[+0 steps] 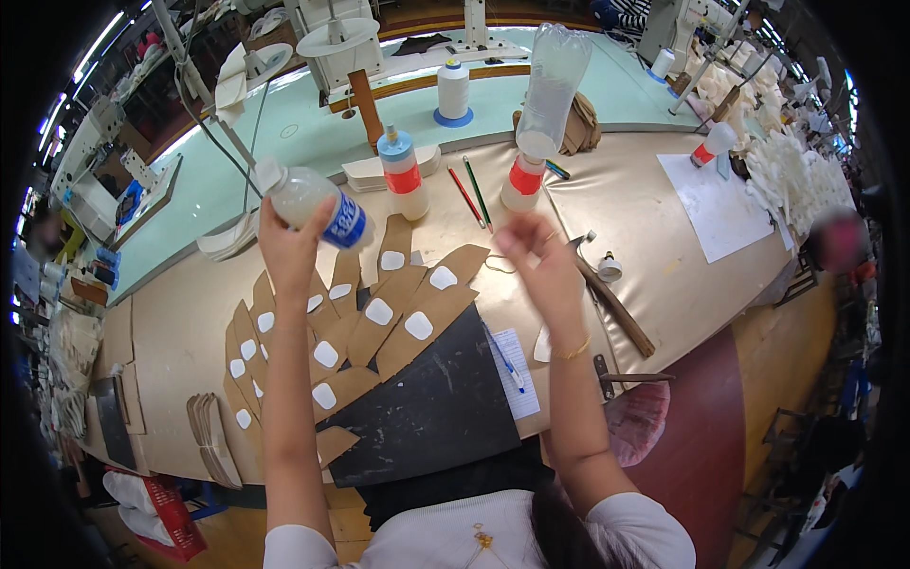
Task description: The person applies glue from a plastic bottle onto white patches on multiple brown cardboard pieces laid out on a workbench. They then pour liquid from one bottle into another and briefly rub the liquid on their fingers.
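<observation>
My left hand (292, 248) is wrapped round a plastic bottle (313, 197) with a white cap, blue label and cloudy contents. That bottle is tilted above the table, its cap toward the upper left. My right hand (542, 266) hovers with loosely bent fingers and nothing visible in them. Just beyond it stands a small red-labelled bottle (522, 183), with a large clear bottle (555, 87) upside down on its mouth. Another red-labelled bottle (404, 176) with a blue top stands between my hands. Brown cut pieces (365, 334) with white patches lie fanned out beneath my left arm.
A hammer (616, 308) and a white cap (609, 266) lie right of my right hand. Two pencils (477, 193) lie beyond it. A black board (427, 403) and a paper with a pen (512, 365) are close to me. A thread cone (453, 92) stands at the back.
</observation>
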`<control>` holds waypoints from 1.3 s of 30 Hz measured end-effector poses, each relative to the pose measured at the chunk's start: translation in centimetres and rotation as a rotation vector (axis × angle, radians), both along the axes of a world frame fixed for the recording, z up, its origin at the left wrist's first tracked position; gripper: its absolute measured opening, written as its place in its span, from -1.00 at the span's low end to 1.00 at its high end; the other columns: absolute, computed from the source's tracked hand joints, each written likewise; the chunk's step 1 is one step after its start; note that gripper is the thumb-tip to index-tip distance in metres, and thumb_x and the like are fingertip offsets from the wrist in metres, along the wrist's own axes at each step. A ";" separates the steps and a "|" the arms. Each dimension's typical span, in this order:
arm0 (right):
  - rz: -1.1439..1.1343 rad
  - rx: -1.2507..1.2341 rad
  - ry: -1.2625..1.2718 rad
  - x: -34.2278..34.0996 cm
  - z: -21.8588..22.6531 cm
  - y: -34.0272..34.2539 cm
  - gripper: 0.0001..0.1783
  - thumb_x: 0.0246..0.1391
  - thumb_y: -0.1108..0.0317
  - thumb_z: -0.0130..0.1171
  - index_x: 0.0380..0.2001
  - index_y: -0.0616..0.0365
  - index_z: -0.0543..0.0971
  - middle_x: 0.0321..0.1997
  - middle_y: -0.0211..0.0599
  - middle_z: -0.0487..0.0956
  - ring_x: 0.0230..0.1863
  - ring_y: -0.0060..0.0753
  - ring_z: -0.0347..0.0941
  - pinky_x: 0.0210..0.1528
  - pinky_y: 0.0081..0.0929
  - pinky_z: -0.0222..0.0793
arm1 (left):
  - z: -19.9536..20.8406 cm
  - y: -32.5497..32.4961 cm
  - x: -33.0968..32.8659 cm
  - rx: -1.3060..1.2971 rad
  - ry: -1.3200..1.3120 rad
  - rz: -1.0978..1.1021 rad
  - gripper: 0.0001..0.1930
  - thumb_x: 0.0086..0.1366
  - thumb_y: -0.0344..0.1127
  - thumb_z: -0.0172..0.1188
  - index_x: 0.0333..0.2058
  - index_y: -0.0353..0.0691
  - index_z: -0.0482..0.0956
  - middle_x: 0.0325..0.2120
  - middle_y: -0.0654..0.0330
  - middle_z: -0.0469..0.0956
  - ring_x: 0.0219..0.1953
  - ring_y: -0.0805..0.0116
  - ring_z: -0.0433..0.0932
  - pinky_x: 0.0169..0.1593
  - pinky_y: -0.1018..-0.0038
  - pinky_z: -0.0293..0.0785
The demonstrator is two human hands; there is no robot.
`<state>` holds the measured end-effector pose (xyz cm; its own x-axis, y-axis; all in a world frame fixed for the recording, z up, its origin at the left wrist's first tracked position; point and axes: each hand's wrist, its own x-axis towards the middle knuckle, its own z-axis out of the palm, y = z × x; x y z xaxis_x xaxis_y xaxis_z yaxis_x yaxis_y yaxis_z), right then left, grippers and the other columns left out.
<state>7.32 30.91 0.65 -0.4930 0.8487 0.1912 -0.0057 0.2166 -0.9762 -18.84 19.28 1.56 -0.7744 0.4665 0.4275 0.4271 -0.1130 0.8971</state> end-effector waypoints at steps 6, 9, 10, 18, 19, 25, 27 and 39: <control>-0.383 0.295 -0.036 -2.3 3.3 12.5 0.01 -0.26 0.02 0.45 0.17 0.28 0.15 0.10 0.09 0.33 0.08 -0.14 0.34 0.13 -0.36 0.28 | -3.4 4.0 -4.6 -0.272 0.148 0.166 -0.25 -0.11 0.02 0.42 -0.05 -0.39 0.39 -0.24 -0.04 0.55 -0.20 0.18 0.57 -0.14 0.40 0.45; -0.314 0.332 -0.038 -3.3 2.5 15.4 0.20 -0.35 -0.01 0.49 0.23 0.31 0.00 0.18 0.21 0.22 0.17 -0.04 0.26 0.18 -0.28 0.24 | -5.0 5.7 -4.5 -0.353 0.162 0.219 -0.22 -0.12 0.07 0.41 -0.03 -0.38 0.38 -0.19 -0.09 0.54 -0.16 0.09 0.55 -0.09 0.34 0.44; -0.256 0.312 -0.026 -3.8 2.4 15.7 0.25 -0.37 -0.02 0.50 0.24 0.32 -0.05 0.20 0.23 0.19 0.20 -0.02 0.23 0.19 -0.26 0.23 | -5.0 5.6 -4.3 -0.361 0.155 0.215 -0.23 -0.11 0.05 0.41 -0.02 -0.39 0.37 -0.18 -0.08 0.54 -0.15 0.11 0.55 -0.09 0.35 0.44; -0.173 0.326 -0.094 -4.7 1.0 18.7 0.01 -0.32 0.15 0.47 0.15 0.35 0.17 0.06 0.03 0.43 0.06 -0.22 0.41 0.09 -0.40 0.34 | -4.7 5.8 -3.5 -0.366 0.113 0.195 -0.23 -0.06 -0.03 0.40 0.04 -0.39 0.30 -0.12 -0.07 0.51 -0.09 0.15 0.52 -0.03 0.35 0.41; -0.182 0.316 -0.085 -4.8 1.1 18.4 -0.03 -0.31 0.17 0.47 0.13 0.35 0.20 0.05 0.02 0.44 0.05 -0.23 0.41 0.08 -0.40 0.34 | -5.0 5.6 -3.7 -0.342 0.120 0.171 -0.21 -0.05 -0.04 0.40 0.06 -0.37 0.27 -0.10 -0.06 0.47 -0.06 0.12 0.48 0.00 0.33 0.38; -0.148 0.268 0.042 -4.3 1.3 17.8 -0.12 -0.25 0.24 0.45 0.11 0.33 0.23 0.05 -0.02 0.44 0.05 -0.25 0.41 0.07 -0.40 0.35 | -5.6 3.8 -0.9 -0.187 0.294 0.310 -0.11 -0.06 -0.17 0.43 0.17 -0.25 0.09 -0.07 0.06 0.24 -0.02 0.13 0.25 0.07 0.28 0.23; -0.130 0.242 0.080 -4.1 1.1 17.9 -0.16 -0.23 0.28 0.44 0.09 0.32 0.24 0.04 -0.04 0.44 0.05 -0.26 0.41 0.06 -0.40 0.36 | -5.8 3.2 0.9 -0.094 0.463 0.214 -0.08 -0.07 -0.19 0.44 0.19 -0.20 0.05 -0.09 0.10 0.20 -0.04 0.15 0.22 0.07 0.28 0.21; -0.102 0.163 0.267 -3.4 0.9 18.0 -0.22 -0.11 0.30 0.38 0.13 0.28 0.21 0.00 -0.16 0.44 0.02 -0.36 0.40 0.08 -0.43 0.35 | -6.5 19.0 11.4 -0.302 0.185 -0.439 -0.11 -0.13 -0.05 0.45 0.09 -0.42 0.22 0.05 -0.12 0.18 0.07 -0.03 0.27 0.06 0.21 0.30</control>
<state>3.91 48.89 1.58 -0.3212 0.8388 0.4397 -0.2272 0.3825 -0.8956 -7.47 38.29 -4.93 -0.4053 0.8506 0.3351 0.5510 -0.0652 0.8320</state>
